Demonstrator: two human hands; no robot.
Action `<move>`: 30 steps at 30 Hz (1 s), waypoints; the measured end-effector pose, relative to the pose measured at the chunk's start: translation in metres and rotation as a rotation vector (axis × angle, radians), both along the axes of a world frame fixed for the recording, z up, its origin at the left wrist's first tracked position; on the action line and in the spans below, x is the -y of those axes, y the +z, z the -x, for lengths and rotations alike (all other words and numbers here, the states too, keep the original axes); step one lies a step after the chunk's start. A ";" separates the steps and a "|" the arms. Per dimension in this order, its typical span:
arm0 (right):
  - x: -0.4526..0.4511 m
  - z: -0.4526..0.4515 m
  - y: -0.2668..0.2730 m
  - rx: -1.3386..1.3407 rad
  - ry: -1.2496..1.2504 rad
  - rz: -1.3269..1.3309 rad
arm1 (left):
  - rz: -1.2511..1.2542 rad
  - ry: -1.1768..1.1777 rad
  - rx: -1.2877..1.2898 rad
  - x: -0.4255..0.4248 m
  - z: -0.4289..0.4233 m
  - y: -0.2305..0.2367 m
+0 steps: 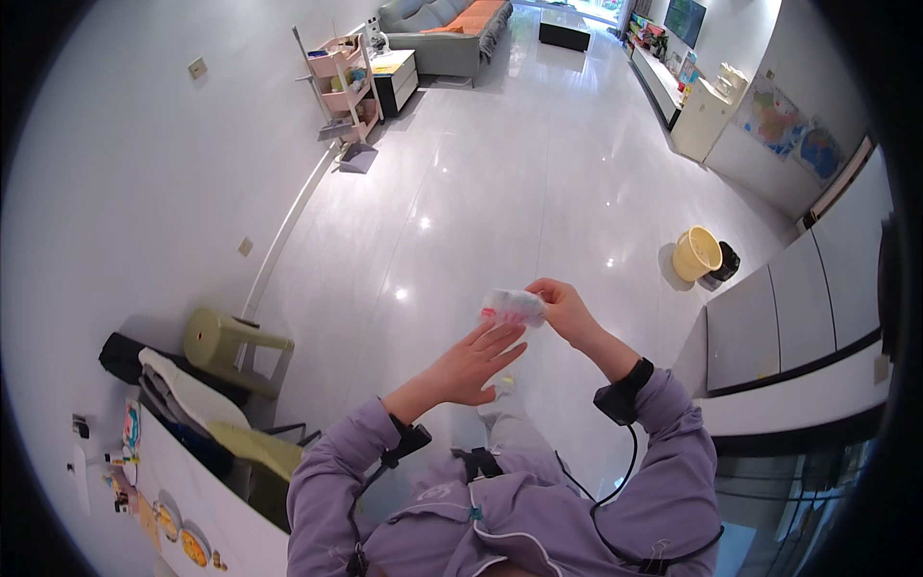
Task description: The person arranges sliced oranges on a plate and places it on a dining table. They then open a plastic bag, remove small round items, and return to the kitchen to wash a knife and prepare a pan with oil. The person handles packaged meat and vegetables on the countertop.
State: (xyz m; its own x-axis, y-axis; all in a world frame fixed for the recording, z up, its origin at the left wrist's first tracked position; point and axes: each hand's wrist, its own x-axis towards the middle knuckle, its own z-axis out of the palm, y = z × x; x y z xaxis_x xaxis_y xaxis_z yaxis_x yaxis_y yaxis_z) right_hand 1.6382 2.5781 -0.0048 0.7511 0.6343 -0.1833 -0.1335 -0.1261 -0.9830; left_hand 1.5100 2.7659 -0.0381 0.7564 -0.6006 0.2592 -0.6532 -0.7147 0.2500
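Observation:
A small, crumpled white plastic packet or bag (513,308) with red marks is held up in front of me over the pale tiled floor. My right hand (566,311) pinches its right end between thumb and fingers. Just below it, my left hand (472,364) is spread palm down, with its fingertips at the lower edge of the packet; whether they touch it is unclear. What the packet contains cannot be seen.
A yellow bucket (696,254) stands by a black bag (727,262) at the right, near grey cabinets (804,306). To the left are a green plastic stool (216,339), a draped chair (195,389) and a white table (209,498). Farther off stands a pink cart (346,86).

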 end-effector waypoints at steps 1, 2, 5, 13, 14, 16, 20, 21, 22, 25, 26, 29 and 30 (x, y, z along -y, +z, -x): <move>-0.003 -0.021 -0.002 0.087 -0.017 -0.042 | 0.108 0.026 -0.076 -0.006 -0.021 -0.006; -0.008 -0.040 -0.005 0.153 -0.041 -0.064 | 0.466 0.058 -0.378 -0.010 -0.047 -0.012; -0.022 -0.094 -0.008 0.290 -0.036 -0.089 | 1.442 0.149 -1.164 -0.024 -0.127 -0.022; -0.075 -0.236 -0.010 0.806 0.539 0.016 | 1.714 0.433 -1.357 -0.087 -0.305 -0.036; -0.085 -0.252 -0.013 0.782 0.520 0.015 | 1.708 0.456 -1.274 -0.097 -0.323 -0.036; -0.106 -0.284 -0.023 0.781 0.510 0.083 | 1.732 0.462 -1.106 -0.120 -0.355 -0.033; -0.158 -0.365 -0.051 0.507 0.362 0.288 | 1.497 0.444 -0.758 -0.168 -0.408 -0.020; -0.176 -0.389 -0.058 0.411 0.304 0.277 | 1.356 0.444 -0.665 -0.183 -0.424 -0.016; -0.200 -0.410 -0.066 0.582 0.224 0.286 | 1.170 0.393 -0.600 -0.197 -0.440 -0.013; -0.260 -0.468 -0.076 0.448 0.108 0.084 | 0.775 0.271 -0.471 -0.252 -0.483 -0.004; -0.277 -0.488 -0.073 0.287 0.134 0.098 | 0.632 0.158 -0.306 -0.273 -0.501 0.001; -0.333 -0.546 -0.064 0.231 0.048 0.063 | 0.178 0.053 0.048 -0.324 -0.547 0.011; -0.344 -0.561 -0.058 0.267 -0.015 0.044 | -0.009 0.083 0.172 -0.338 -0.561 0.014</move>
State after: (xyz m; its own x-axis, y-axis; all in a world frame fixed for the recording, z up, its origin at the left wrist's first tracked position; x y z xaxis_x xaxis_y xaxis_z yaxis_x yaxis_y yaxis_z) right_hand 2.1996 2.9225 -0.0630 0.7859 0.6183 -0.0051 0.1272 -0.1697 -0.9773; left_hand 2.0705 3.1034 -0.0238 0.7483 -0.5407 0.3844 -0.6245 -0.7696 0.1331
